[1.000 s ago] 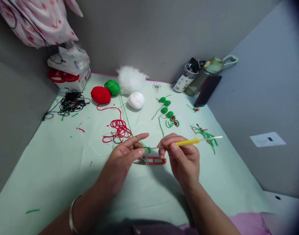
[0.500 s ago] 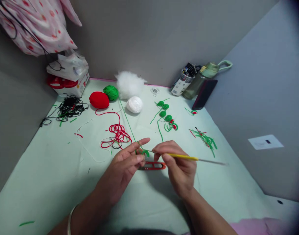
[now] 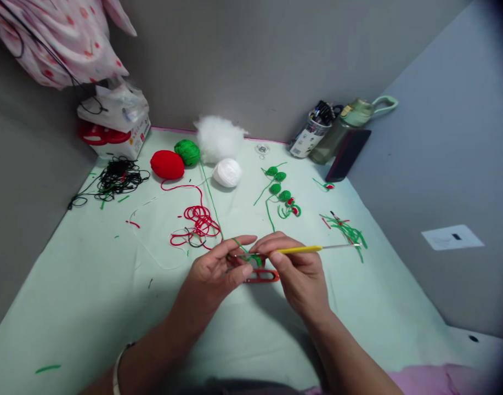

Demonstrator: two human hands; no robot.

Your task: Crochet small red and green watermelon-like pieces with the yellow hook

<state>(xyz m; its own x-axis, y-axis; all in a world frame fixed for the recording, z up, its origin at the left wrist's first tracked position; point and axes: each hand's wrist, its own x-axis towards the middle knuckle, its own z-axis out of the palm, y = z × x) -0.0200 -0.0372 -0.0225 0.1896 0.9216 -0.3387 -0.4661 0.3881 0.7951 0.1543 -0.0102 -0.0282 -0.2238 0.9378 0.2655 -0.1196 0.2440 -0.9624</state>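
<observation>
My right hand (image 3: 303,274) pinches the yellow handle of a crochet hook (image 3: 303,249), whose thin shaft points left toward my other hand. Green yarn runs over the raised index finger of my left hand (image 3: 214,274), and its other fingers are curled. A small green crocheted piece (image 3: 256,259) sits at the fingertips between both hands, partly hidden. Below it, orange-red thread snips (image 3: 263,275) lie on the table, half covered by my left thumb. The yarn leads back to a green yarn ball (image 3: 187,152).
Behind stand a red yarn ball (image 3: 167,164), a white yarn ball (image 3: 227,173) and fluffy stuffing (image 3: 219,139). Loose red yarn (image 3: 199,220) lies left of centre. Small green crocheted pieces (image 3: 275,188) and yarn scraps (image 3: 345,229) lie rightward. A bottle (image 3: 333,140) stands at the back right.
My right hand and the crochet hook have shifted left, the shaft now reaching across my left fingers. The green piece has moved slightly right, and my hands are closer together.
</observation>
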